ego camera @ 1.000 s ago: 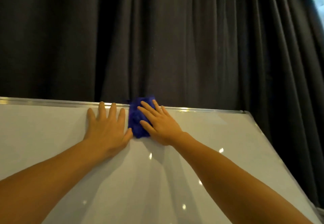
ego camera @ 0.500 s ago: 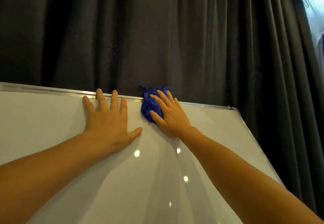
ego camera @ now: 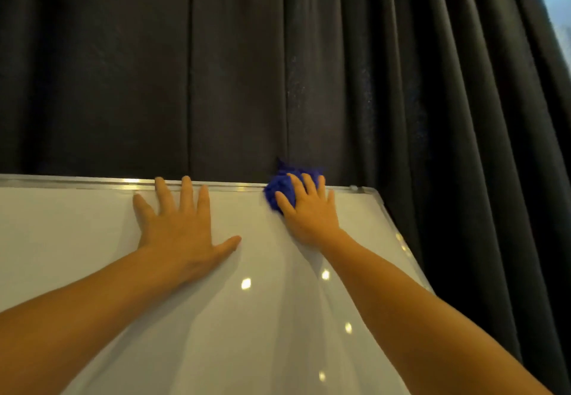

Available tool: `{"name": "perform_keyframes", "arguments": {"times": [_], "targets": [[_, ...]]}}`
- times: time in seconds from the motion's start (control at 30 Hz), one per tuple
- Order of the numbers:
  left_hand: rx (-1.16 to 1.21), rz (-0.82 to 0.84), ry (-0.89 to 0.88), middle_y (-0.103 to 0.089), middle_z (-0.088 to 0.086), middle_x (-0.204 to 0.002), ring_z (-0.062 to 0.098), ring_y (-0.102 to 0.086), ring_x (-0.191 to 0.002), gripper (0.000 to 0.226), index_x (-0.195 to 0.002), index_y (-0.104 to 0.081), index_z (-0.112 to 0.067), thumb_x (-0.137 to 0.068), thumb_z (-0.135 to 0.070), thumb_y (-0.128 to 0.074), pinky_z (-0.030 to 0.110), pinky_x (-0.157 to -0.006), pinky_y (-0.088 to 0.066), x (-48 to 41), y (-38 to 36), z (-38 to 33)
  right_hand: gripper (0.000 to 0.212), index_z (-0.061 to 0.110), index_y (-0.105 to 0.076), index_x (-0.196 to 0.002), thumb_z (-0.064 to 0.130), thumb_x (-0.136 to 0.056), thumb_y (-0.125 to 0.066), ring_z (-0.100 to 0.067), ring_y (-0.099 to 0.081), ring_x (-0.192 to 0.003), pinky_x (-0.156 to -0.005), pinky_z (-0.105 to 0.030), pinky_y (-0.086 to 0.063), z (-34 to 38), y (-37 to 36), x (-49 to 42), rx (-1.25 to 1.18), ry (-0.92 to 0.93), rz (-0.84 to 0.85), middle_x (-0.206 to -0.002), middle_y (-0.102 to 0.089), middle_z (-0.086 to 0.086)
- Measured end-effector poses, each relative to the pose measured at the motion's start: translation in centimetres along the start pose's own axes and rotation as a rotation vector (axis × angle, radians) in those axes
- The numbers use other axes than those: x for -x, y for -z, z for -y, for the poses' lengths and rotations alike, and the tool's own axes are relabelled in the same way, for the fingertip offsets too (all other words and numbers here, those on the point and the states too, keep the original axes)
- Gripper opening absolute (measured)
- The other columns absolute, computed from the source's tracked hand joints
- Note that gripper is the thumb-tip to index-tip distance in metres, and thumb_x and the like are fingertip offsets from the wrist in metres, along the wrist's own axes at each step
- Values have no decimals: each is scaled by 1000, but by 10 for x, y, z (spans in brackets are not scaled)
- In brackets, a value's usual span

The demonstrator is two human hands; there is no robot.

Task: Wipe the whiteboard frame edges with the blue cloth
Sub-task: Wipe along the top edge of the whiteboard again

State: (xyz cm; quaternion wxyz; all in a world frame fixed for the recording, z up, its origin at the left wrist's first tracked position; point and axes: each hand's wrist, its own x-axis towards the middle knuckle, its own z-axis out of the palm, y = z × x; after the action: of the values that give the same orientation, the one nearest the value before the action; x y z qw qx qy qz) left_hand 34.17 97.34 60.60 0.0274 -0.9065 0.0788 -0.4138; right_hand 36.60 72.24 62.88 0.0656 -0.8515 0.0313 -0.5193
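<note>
Along the top frame edge point(ego camera: 234, 187) of the whiteboard point(ego camera: 92, 240), the right hand point(ego camera: 309, 209), pressing the bunched blue cloth point(ego camera: 279, 187), has slid rightward and now nears the corner, so this edge seems nearly wiped. The left hand point(ego camera: 179, 224) rests flat with fingers spread, empty.

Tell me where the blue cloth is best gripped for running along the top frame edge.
Likely the bunched top of the blue cloth, pressed from the board side, as the right hand does: it humps over the frame, so flat fingers pin it.
</note>
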Motion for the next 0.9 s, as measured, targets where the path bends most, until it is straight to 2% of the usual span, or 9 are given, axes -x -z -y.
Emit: {"name": "perform_keyframes", "arguments": {"times": [0.07, 0.13, 0.27, 0.37, 0.47, 0.6, 0.67, 0.8, 0.9], "targets": [[0, 23, 0, 22, 13, -164, 48, 15, -148, 120, -155, 15, -20, -59, -90, 0, 69, -114, 0, 0, -4, -18, 72, 32, -5, -156, 66, -95, -21, -37, 6, -150, -120, -54, 0, -42, 4, -3, -31, -299, 50, -166, -3, -5], [-16, 14, 30, 22, 15, -163, 49, 13, -148, 119, -155, 13, -16, -62, -89, 0, 70, -114, 0, -1, -6, -37, 75, 31, -4, -157, 68, -94, -22, -40, 12, -149, -119, -54, 5, -50, 1, -7, -115, -335, 64, -166, 1, -6], [-29, -30, 65, 16, 16, -164, 50, 8, -148, 112, -156, 12, -19, -71, -90, -8, 70, -114, -4, -9, -9, -74, 68, 26, -26, -154, 60, -95, -33, -25, 6, -150, -117, -38, 18, -16, -9, -2, -218, 303, -12, -164, -18, -8], [-36, -45, 83, 13, 18, -164, 52, 7, -147, 117, -156, 10, -18, -64, -91, 1, 70, -114, -6, -19, -10, -95, 62, 32, -28, -152, 57, -97, -39, -24, 1, -151, -119, -41, 9, -31, -8, -11, -207, 560, -17, -164, -21, -1], [7, -22, 49, 21, 17, -163, 49, 14, -148, 121, -154, 18, -18, -58, -90, 3, 70, -114, 0, -26, -14, -110, 62, 30, -30, -152, 57, -97, -38, -30, -8, -151, -121, -54, -3, -86, -8, -29, -101, 292, -89, -162, -27, -3], [12, -41, -14, 27, 13, -162, 47, 19, -147, 115, -152, 24, -21, -60, -88, 7, 70, -114, 4, -28, -27, -128, 72, 25, -13, -157, 61, -97, -28, -37, 7, -150, -119, -54, 6, -122, -10, -29, -127, -319, -93, -166, -6, -6], [-10, -46, -23, 22, 13, -164, 49, 16, -148, 112, -154, 19, -20, -66, -88, 3, 72, -114, 2, -30, -29, -145, 73, 24, -13, -157, 61, -96, -30, -36, 12, -150, -119, -53, 6, -103, -13, -24, -197, -163, -63, -166, -4, -5], [-41, -66, -15, 10, 14, -166, 54, 11, -145, 115, -156, 9, -17, -67, -91, -1, 78, -108, -3, -37, -30, -180, 63, 25, -31, -152, 53, -97, -43, -30, 1, -151, -121, -46, 1, -104, -7, -10, -195, 442, 0, -163, -21, -3], [-14, -54, 13, 13, 19, -164, 54, 14, -145, 122, -156, 10, -14, -64, -93, -2, 79, -109, -2, -42, -29, -193, 61, 23, -27, -153, 51, -100, -38, -29, -2, -152, -122, -49, -3, -163, 4, -23, 13, 238, -71, -164, -20, -1]]}}
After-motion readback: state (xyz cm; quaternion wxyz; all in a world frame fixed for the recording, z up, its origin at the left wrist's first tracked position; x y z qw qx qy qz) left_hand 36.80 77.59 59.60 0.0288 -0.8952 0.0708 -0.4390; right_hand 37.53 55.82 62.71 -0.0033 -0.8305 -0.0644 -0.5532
